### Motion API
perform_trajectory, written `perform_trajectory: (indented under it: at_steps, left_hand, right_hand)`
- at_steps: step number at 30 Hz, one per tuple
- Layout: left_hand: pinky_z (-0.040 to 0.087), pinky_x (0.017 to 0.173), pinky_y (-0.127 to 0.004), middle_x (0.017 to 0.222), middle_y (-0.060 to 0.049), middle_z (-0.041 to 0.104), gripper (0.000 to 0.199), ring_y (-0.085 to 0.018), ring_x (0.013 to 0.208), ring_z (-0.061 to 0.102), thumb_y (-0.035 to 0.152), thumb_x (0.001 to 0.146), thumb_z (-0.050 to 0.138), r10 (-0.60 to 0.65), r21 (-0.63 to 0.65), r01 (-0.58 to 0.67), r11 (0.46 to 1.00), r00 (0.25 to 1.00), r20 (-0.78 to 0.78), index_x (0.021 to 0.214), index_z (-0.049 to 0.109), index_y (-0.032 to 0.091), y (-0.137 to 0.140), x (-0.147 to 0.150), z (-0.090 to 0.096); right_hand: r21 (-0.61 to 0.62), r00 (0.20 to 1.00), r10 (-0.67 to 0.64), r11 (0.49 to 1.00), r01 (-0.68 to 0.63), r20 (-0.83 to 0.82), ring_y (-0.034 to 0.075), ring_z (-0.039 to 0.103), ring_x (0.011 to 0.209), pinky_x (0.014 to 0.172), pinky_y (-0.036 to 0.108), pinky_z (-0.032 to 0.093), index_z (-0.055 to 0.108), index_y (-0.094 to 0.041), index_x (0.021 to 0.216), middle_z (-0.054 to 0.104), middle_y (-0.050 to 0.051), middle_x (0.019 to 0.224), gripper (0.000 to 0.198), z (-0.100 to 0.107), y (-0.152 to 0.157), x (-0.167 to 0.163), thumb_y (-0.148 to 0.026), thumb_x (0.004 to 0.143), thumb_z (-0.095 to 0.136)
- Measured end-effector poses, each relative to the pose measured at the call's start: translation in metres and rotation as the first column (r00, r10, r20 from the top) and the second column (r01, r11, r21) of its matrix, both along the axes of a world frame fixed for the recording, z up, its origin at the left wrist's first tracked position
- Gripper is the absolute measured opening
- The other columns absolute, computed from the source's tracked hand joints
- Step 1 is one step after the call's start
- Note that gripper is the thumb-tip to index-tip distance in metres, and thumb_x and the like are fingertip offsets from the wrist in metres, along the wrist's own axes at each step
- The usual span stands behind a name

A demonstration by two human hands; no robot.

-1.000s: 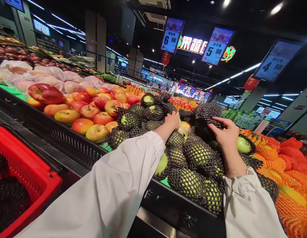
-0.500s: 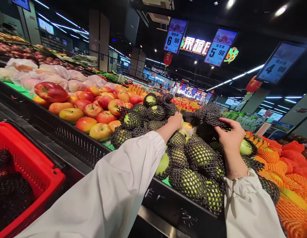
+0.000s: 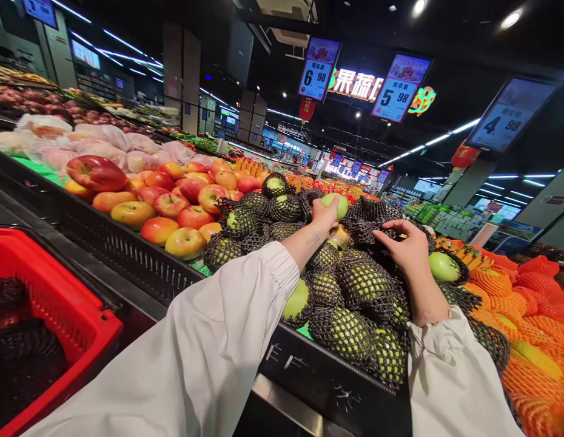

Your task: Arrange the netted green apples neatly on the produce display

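Observation:
A bare green apple [image 3: 335,206] sits in the grip of my left hand [image 3: 324,217], above the pile at the back of the bin. My right hand [image 3: 404,246] pinches a black foam net sleeve [image 3: 368,221] between thumb and fingertips; whether anything is inside that sleeve I cannot tell. Around and below both hands lie several green apples in black nets [image 3: 366,282]. One apple [image 3: 443,267] shows largely bare to the right of my right wrist, and another [image 3: 296,300] pokes out near the front edge.
Red and yellow apples [image 3: 170,203] fill the bin's left part, behind its black front wall [image 3: 127,255]. A red basket [image 3: 93,321] holding dark netted things stands at lower left. Orange-netted fruit [image 3: 532,340] lies at right. Price signs [image 3: 401,88] hang overhead.
My left hand has lifted slightly, bringing the green apple up into clear sight. My right hand has moved left and a little down, with the black net sleeve still in its fingers.

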State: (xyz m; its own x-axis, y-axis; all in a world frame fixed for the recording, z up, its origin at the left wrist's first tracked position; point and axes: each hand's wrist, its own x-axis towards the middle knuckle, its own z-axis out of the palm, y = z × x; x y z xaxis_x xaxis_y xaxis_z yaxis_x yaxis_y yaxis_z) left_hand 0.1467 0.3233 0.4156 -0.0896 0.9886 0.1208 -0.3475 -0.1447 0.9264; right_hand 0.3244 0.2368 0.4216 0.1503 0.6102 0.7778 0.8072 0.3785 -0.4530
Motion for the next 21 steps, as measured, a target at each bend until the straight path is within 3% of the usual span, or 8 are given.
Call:
perform_trajectory:
  at_steps: [2, 5, 10, 13, 17, 21]
  left_hand:
    - [0.063, 0.076, -0.032, 0.140, -0.012, 0.050, 0.044, -0.025, 0.119, 0.061, 0.042, 0.095, 0.053, -0.073, -0.066, 0.086, 0.994, 0.980, 0.182, 0.133, 0.041, 0.024, -0.002, 0.000, 0.001]
    - [0.064, 0.076, -0.030, 0.139, -0.010, 0.051, 0.045, -0.025, 0.124, 0.058, 0.042, 0.092, 0.060, -0.075, -0.090, 0.110, 0.990, 0.941, 0.329, 0.130, 0.044, 0.024, -0.010, -0.001, 0.005]
    - [0.062, 0.070, -0.020, 0.142, -0.012, 0.049, 0.074, -0.019, 0.114, 0.063, 0.029, 0.073, 0.082, -0.032, -0.028, 0.051, 0.998, 0.881, 0.471, 0.133, 0.039, 0.021, -0.017, -0.004, 0.010]
    - [0.059, 0.064, -0.019, 0.131, -0.012, 0.059, 0.071, -0.017, 0.098, 0.068, 0.036, 0.076, 0.079, -0.120, 0.042, 0.113, 0.993, 0.886, 0.449, 0.134, 0.041, 0.020, -0.016, -0.005, 0.011]
    - [0.050, 0.050, -0.021, 0.094, -0.011, 0.071, 0.067, -0.018, 0.077, 0.070, 0.070, 0.083, 0.054, -0.326, 0.147, 0.292, 0.945, 0.882, 0.341, 0.122, 0.059, 0.016, -0.017, -0.004, 0.008]
    - [0.050, 0.055, -0.026, 0.082, -0.010, 0.071, 0.072, -0.023, 0.078, 0.071, 0.079, 0.082, 0.043, -0.425, 0.233, 0.375, 0.897, 0.875, 0.231, 0.110, 0.068, 0.018, -0.019, 0.000, 0.005]
  right_hand:
    - [0.075, 0.997, -0.032, 0.996, 0.037, -0.069, 0.024, 0.061, 0.081, 0.079, 0.040, 0.046, 0.061, -0.021, 0.089, 0.068, 0.004, 0.086, 0.050, 0.001, 0.000, 0.001, -0.049, 0.053, 0.081]
    - [0.009, 0.985, -0.102, 0.994, 0.104, -0.142, 0.022, 0.059, 0.071, 0.070, 0.036, 0.044, 0.055, -0.022, 0.091, 0.063, 0.000, 0.076, 0.063, 0.001, 0.000, 0.001, -0.050, 0.044, 0.086]
    - [-0.128, 0.989, -0.125, 0.985, 0.114, -0.084, 0.014, 0.043, 0.053, 0.057, 0.031, 0.033, 0.050, -0.022, 0.062, 0.051, -0.003, 0.058, 0.044, 0.002, -0.004, -0.004, -0.051, 0.051, 0.082]
    - [-0.005, 0.997, -0.032, 0.999, 0.031, -0.063, 0.012, 0.036, 0.053, 0.054, 0.029, 0.029, 0.046, -0.022, 0.059, 0.047, -0.004, 0.056, 0.038, 0.003, -0.007, -0.007, -0.049, 0.061, 0.074]
    - [0.215, 0.996, 0.046, 0.976, -0.028, -0.078, 0.012, 0.035, 0.056, 0.055, 0.028, 0.028, 0.043, -0.023, 0.065, 0.044, -0.004, 0.062, 0.034, 0.006, -0.009, -0.009, -0.045, 0.067, 0.068]
    - [0.247, 0.970, 0.145, 0.964, -0.095, -0.194, 0.012, 0.033, 0.053, 0.052, 0.028, 0.030, 0.039, -0.025, 0.074, 0.036, -0.005, 0.062, 0.040, 0.009, -0.010, -0.014, -0.053, 0.070, 0.068]
